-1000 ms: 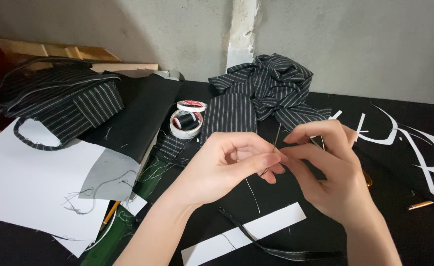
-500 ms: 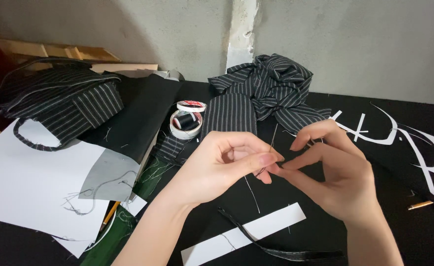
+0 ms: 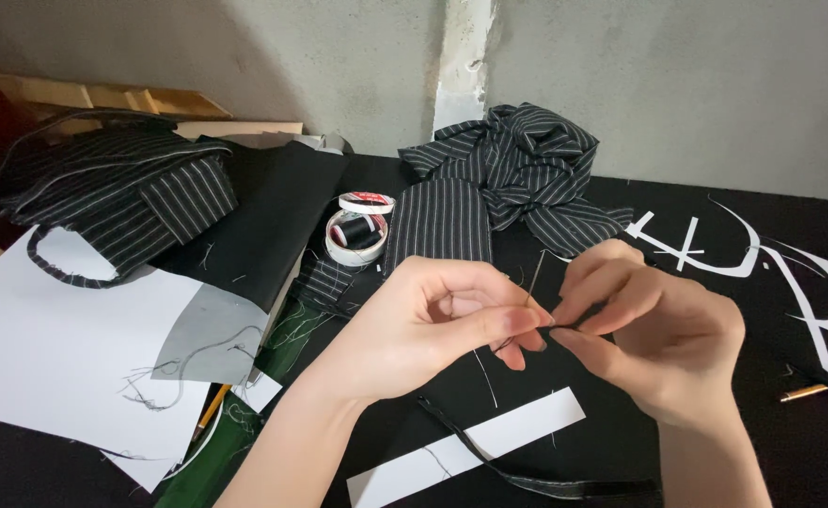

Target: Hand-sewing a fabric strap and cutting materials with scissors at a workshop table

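We work low over the black table (image 3: 621, 202) with both hands meeting in the middle of the view. Our left hand (image 3: 433, 325) pinches a thin needle (image 3: 532, 278) between thumb and forefinger, and the needle stands nearly upright, its long axis tilted a little to the right, its tip rising above the fingers. Our right hand (image 3: 663, 343) closes its fingertips on something fine and dark just beside the left thumb, probably thread, though it is too thin to be sure. The two pinches touch or nearly touch, so the needle lies between the hands, a shade nearer the left. A dark narrow strip of fabric (image 3: 527, 475) trails on the table below the hands, crossing a white paper strip (image 3: 461, 447). Well beyond the left hand sits a small round tin (image 3: 355, 235) holding a spool of black thread, beside a heap of striped cloth (image 3: 508, 174).
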